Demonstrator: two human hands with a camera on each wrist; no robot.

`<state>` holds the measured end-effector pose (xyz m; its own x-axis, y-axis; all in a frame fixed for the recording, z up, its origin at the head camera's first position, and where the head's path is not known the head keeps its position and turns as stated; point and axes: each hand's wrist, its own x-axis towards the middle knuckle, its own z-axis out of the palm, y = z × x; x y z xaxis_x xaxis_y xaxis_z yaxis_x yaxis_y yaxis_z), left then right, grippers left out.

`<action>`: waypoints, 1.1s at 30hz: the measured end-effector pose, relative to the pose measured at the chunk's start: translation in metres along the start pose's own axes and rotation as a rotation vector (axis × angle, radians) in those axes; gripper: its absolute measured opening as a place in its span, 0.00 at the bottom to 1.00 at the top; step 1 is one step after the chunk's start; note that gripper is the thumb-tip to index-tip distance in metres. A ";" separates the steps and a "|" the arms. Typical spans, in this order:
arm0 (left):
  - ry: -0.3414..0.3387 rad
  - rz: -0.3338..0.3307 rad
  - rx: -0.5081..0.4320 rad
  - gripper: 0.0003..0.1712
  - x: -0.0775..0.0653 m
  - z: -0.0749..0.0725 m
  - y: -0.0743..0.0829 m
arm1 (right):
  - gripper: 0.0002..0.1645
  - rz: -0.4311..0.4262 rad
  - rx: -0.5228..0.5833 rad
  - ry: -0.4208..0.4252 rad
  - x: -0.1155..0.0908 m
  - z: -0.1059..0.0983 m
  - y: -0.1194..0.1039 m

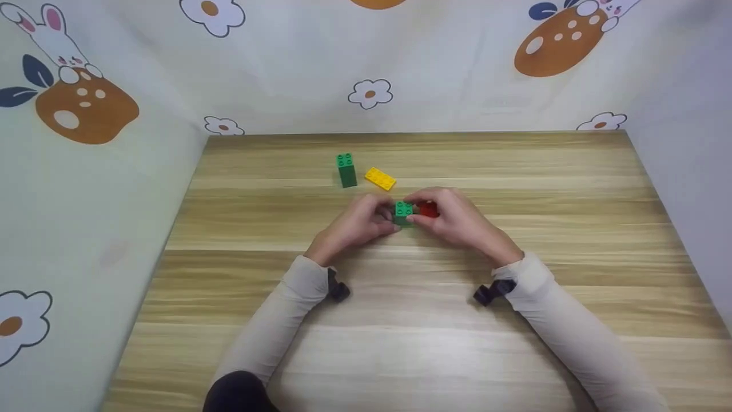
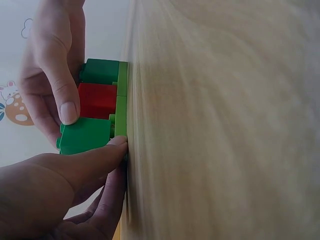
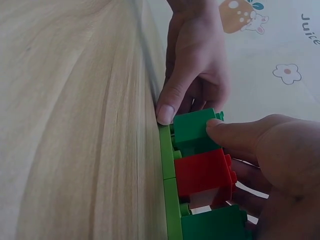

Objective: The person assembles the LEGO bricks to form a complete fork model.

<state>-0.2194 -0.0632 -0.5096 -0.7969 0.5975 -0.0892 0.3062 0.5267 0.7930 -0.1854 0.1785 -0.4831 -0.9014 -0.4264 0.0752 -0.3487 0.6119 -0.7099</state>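
Two light green flat bricks (image 3: pixel 171 210) lie end to end on the table, bearing a red block (image 3: pixel 202 172) and a dark green block (image 3: pixel 215 225) beyond it. At the end by my left hand stands another green block (image 1: pixel 404 210), studs up; I cannot tell whether it is fully seated. My right hand (image 1: pixel 454 217) pinches this block between thumb and fingers, covering part of the red block in the head view. My left hand (image 1: pixel 360 220) pinches the end of the nearer light green flat brick, its thumb low beside the green block.
Behind the hands, a tall dark green block (image 1: pixel 346 170) stands upright and a yellow flat brick (image 1: pixel 380 178) lies beside it. The wooden table (image 1: pixel 400 343) meets printed cloth walls (image 1: pixel 434 74) at the back and sides.
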 end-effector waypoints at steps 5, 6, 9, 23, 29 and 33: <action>-0.002 -0.001 0.003 0.19 0.000 0.000 0.001 | 0.20 0.014 0.002 -0.007 0.000 -0.001 0.000; -0.002 -0.001 0.006 0.19 0.000 0.000 0.001 | 0.20 0.016 0.002 -0.009 0.000 0.000 0.000; -0.003 -0.011 0.014 0.19 0.000 0.000 0.001 | 0.20 0.018 0.003 -0.011 0.001 0.000 0.000; 0.003 -0.009 0.032 0.20 0.000 0.000 0.003 | 0.20 0.036 0.023 -0.020 0.001 -0.001 0.001; 0.003 0.007 0.045 0.20 0.001 0.000 0.002 | 0.20 0.020 0.020 -0.011 0.000 -0.001 0.002; 0.004 0.003 0.037 0.20 0.000 -0.001 0.003 | 0.19 0.014 0.018 -0.004 0.001 0.000 0.001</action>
<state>-0.2190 -0.0622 -0.5073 -0.7977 0.5971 -0.0844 0.3280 0.5470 0.7702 -0.1863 0.1790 -0.4843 -0.9052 -0.4203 0.0627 -0.3312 0.6055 -0.7236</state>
